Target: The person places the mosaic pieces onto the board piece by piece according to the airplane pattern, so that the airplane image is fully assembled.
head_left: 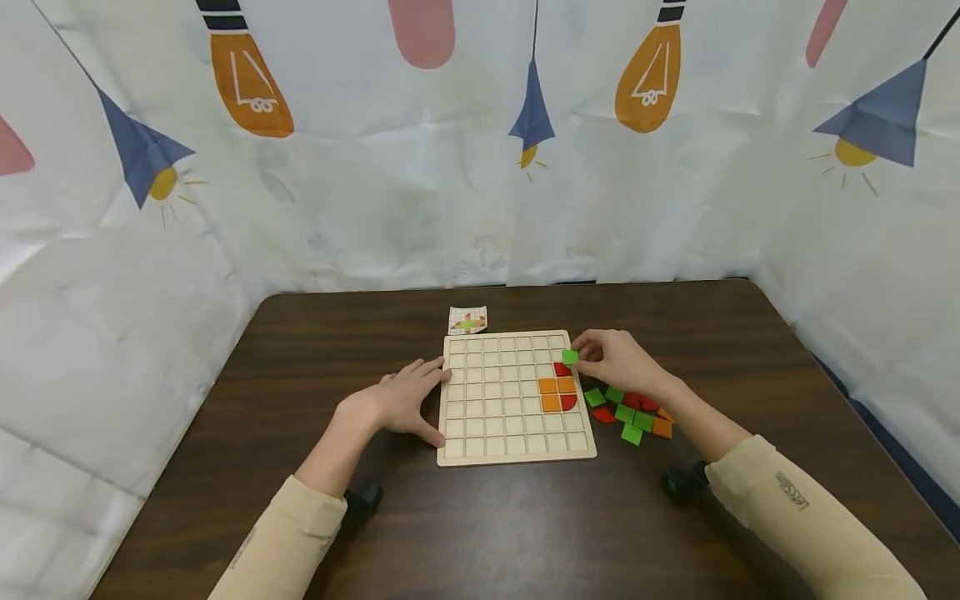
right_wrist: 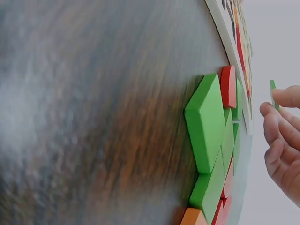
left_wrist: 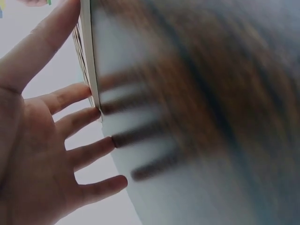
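Note:
A pale wooden grid board (head_left: 487, 408) lies flat on the dark table. On its right side sit several orange square tiles (head_left: 548, 386) and two red tiles (head_left: 569, 402) with a rounded edge. My right hand (head_left: 618, 360) pinches a green square tile (head_left: 570, 357) between thumb and fingers, over the board's upper right edge. In the right wrist view that green tile (right_wrist: 273, 93) is held up off the surface. The left hand (head_left: 401, 398), fingers spread and straight, touches the board's left edge; in the left wrist view the left hand (left_wrist: 47, 154) meets the board's rim.
A loose pile of green (head_left: 632, 433), red (head_left: 603, 414) and orange tiles (head_left: 662, 427) lies right of the board, under the right forearm. A small card with a coloured grid picture (head_left: 468, 321) lies behind the board's upper left corner. Patterned white cloth (head_left: 412, 208) hangs behind the table.

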Motion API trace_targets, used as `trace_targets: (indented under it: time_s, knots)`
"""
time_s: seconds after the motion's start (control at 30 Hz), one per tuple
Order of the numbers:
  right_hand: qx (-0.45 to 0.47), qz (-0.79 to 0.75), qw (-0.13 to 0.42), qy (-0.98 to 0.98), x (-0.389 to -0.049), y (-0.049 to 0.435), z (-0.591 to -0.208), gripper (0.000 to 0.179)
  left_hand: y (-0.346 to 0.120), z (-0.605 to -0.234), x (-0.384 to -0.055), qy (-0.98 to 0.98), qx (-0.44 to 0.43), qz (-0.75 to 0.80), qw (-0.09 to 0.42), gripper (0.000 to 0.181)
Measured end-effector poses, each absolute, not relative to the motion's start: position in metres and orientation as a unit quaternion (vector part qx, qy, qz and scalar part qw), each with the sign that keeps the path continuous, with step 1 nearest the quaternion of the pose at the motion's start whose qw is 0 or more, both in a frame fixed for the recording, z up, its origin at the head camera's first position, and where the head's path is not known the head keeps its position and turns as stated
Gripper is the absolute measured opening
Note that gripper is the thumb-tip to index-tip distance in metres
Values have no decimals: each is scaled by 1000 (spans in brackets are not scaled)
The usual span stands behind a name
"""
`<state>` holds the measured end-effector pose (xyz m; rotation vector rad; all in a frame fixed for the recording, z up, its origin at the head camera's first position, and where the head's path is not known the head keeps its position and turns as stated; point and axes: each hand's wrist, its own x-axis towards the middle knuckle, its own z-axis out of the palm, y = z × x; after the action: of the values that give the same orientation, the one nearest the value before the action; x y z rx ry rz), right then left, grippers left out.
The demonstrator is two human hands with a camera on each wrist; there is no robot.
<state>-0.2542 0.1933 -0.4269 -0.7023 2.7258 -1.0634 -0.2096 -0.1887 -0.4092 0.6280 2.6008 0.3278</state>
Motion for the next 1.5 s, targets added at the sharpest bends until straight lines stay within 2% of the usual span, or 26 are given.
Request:
trace_targets:
  time_s: [0.37,0.93,1.5]
  knots:
    - [-269,-353,77,893,-249,178,-424,25,-188,-409,-209,944,227,113,213,109]
    - [-295,-344,92,886,-243,159,-427,23,-186,-408,-210,937,227,136,229,109]
    - [-311,-336,89,885,-242,141,-428,23,-189,-408,-209,936,227,142,230,108]
